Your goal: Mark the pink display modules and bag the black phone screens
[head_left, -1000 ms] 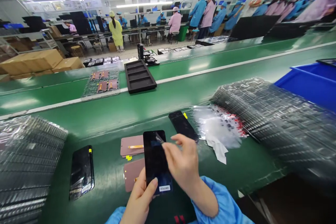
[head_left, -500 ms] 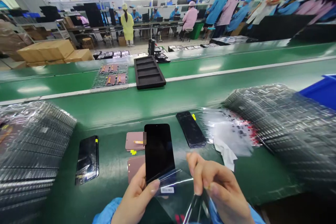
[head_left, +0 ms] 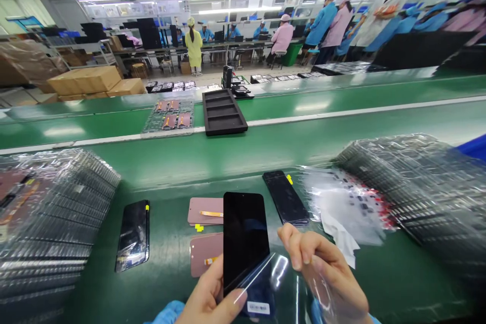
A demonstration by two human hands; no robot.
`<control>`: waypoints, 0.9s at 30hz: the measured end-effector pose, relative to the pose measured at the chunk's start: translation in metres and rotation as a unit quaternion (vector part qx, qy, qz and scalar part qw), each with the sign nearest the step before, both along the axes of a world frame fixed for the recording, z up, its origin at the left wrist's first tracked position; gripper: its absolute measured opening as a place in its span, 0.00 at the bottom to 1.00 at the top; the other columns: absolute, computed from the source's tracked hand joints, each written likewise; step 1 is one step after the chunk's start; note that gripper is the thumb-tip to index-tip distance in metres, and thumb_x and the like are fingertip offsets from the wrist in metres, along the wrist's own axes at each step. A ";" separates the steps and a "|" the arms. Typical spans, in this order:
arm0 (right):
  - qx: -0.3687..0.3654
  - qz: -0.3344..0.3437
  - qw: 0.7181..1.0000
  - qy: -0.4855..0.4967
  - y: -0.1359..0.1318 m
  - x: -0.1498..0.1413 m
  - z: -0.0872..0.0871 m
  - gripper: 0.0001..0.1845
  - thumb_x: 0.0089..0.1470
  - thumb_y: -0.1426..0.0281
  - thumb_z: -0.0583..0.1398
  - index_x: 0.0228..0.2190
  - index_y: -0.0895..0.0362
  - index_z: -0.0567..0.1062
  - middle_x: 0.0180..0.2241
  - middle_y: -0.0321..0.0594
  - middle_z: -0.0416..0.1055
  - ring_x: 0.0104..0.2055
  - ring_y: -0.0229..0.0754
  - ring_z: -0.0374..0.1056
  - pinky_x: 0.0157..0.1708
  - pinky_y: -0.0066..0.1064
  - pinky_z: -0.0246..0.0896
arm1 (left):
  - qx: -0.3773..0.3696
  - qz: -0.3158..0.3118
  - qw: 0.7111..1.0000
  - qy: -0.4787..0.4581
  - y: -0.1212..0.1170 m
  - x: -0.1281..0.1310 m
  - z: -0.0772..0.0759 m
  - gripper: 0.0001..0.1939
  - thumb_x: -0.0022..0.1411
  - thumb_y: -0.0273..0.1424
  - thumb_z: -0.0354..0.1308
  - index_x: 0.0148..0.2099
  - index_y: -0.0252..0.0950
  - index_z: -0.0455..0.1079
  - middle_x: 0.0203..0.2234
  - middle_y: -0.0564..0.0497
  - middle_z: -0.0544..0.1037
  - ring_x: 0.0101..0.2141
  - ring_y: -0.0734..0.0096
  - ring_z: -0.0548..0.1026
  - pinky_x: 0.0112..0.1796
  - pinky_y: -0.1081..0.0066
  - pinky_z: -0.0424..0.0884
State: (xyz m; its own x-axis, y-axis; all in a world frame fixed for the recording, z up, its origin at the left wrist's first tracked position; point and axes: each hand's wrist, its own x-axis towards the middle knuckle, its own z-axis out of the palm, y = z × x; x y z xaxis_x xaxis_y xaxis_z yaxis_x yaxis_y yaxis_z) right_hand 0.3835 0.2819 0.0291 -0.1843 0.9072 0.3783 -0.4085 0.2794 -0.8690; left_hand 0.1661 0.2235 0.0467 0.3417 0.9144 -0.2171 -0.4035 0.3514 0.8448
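Note:
My left hand (head_left: 214,296) grips a black phone screen (head_left: 245,238) by its lower left edge, thumb on the front. A clear protective film (head_left: 281,276) with a white barcode label (head_left: 258,308) lies over the screen's lower part and stretches away to the right. My right hand (head_left: 326,268) pinches the film's free side between thumb and fingers. Left of the held screen lie pinkish-brown screen panels (head_left: 205,210) with orange flex cables, partly hidden behind it. Beyond my right hand is a stack of black screens (head_left: 285,198) with a yellow tab.
Stacked clear plastic trays stand at left (head_left: 56,202) and right (head_left: 421,187). Peeled clear films (head_left: 341,202) and a white cloth (head_left: 339,238) lie at right, another black screen (head_left: 132,235) at left. A black compartment tray (head_left: 224,111) sits on the green bench; people work in the background.
The view has tilted and shifted, so the bench appears lower and farther right. My right hand keeps its pinch on the film, which now runs diagonally across the screen's lower right part.

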 end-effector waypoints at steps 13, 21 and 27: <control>-0.002 0.032 0.999 0.021 -0.002 -0.003 0.001 0.11 0.58 0.58 0.60 0.28 0.50 0.73 0.22 0.36 0.71 0.29 0.43 0.55 0.31 0.37 0.49 | 0.007 0.019 1.000 -0.016 0.001 0.001 -0.008 0.25 0.58 0.37 0.66 0.58 0.45 0.71 0.57 0.47 0.73 0.60 0.50 0.65 0.62 0.56 0.56; 0.016 0.039 0.999 0.014 -0.004 0.001 -0.001 0.12 0.59 0.57 0.60 0.28 0.50 0.73 0.22 0.36 0.73 0.28 0.43 0.56 0.32 0.37 0.49 | 0.003 0.029 0.999 0.020 -0.003 -0.002 -0.025 0.26 0.58 0.39 0.66 0.58 0.46 0.71 0.56 0.47 0.74 0.59 0.51 0.66 0.63 0.54 0.53; 0.039 0.032 0.999 -0.011 -0.006 0.001 0.003 0.14 0.60 0.57 0.59 0.27 0.52 0.71 0.22 0.37 0.74 0.27 0.42 0.58 0.30 0.36 0.53 | 0.001 0.043 0.999 0.016 0.000 0.001 -0.012 0.26 0.58 0.38 0.66 0.59 0.44 0.70 0.56 0.45 0.74 0.57 0.51 0.69 0.57 0.58 0.65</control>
